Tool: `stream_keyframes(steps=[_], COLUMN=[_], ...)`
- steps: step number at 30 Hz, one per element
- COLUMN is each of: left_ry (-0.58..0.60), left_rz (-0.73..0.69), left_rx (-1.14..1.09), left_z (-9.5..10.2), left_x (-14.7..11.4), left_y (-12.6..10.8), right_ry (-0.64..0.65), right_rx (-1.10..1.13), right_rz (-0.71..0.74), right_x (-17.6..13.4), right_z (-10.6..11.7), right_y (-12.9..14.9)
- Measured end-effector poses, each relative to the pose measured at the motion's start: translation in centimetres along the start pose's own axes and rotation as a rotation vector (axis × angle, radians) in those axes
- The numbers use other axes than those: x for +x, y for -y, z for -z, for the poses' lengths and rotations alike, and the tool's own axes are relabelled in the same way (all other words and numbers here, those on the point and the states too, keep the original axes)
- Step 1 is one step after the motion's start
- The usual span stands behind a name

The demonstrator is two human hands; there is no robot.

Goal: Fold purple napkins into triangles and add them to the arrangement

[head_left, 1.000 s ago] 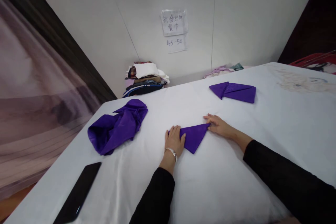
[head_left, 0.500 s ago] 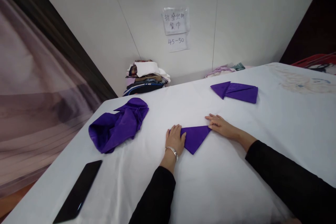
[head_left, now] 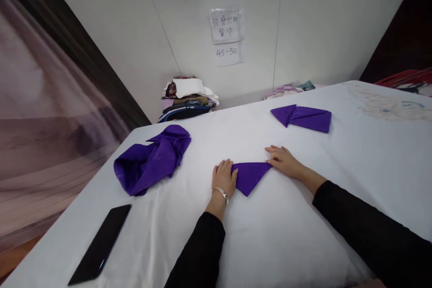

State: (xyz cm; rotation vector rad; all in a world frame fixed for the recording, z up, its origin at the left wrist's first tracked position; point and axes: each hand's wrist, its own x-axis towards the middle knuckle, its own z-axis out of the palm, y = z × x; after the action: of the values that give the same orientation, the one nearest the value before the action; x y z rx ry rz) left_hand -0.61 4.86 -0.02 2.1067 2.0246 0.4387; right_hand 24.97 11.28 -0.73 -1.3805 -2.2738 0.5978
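Observation:
A folded purple napkin (head_left: 251, 177) lies on the white-covered table, its visible part tapering to a point at the right and another towards me. My left hand (head_left: 224, 177) rests flat over its left end, fingers stretched out, hiding that end. At the right corner, my right hand (head_left: 283, 162) has thumb and forefinger closed on the cloth, while another finger reaches out past them. Farther back on the right lies a second folded purple napkin (head_left: 308, 119) with a pointed left end. On the left sits a loose, crumpled heap of purple cloth (head_left: 153, 162).
A black phone-like slab (head_left: 101, 243) lies at the front left of the table (head_left: 280, 243). Piled folded clothes (head_left: 189, 99) stand behind the far edge, with more fabric (head_left: 283, 91) to their right. A sheer curtain (head_left: 50, 121) hangs on the left. Handwritten paper (head_left: 227, 27) is on the wall.
My right hand's fingers have drawn in slightly at the napkin's right corner. The left hand stays on the napkin almost unmoved; the other cloths lie as before.

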Motion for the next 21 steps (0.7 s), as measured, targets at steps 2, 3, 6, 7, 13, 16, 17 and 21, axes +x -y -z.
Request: stream_keyframes(steps=[2,3,6,7,13,16,17,21], left_ry=[-0.007,-0.010,-0.011,-0.009,-0.001,-0.006,-0.005,0.005], left_rz=[-0.003,-0.003,-0.001,0.002,0.047,0.063,0.064,0.078], left_rx=[0.003,0.005,0.013,0.015,0.023,0.030,0.031,0.037], left_z=[0.0,-0.1,0.0,0.0,0.1,0.1,0.1,0.3], left_x=[0.0,0.0,0.0,0.0,0.0,-0.1,-0.1,-0.3], left_y=[0.1,0.1,0.0,0.0,-0.1,-0.1,-0.1,0.0], right_ry=[-0.018,-0.030,-0.079,-0.104,-0.134,-0.042,-0.022,0.051], right_rx=[0.006,0.006,-0.042,-0.075,-0.241,-0.268,-0.269,-0.275], right_rz=[-0.016,-0.027,-0.010,0.023,0.205,0.226,0.226,0.206], right_x=[-0.1,-0.1,-0.3,-0.4,-0.9,-1.2,-1.2,-1.4], right_z=[0.0,-0.1,0.0,0.1,0.2,0.0,0.0,0.1], right_y=[-0.1,-0.1,0.2,0.5,2.7,3.3,3.4,3.4])
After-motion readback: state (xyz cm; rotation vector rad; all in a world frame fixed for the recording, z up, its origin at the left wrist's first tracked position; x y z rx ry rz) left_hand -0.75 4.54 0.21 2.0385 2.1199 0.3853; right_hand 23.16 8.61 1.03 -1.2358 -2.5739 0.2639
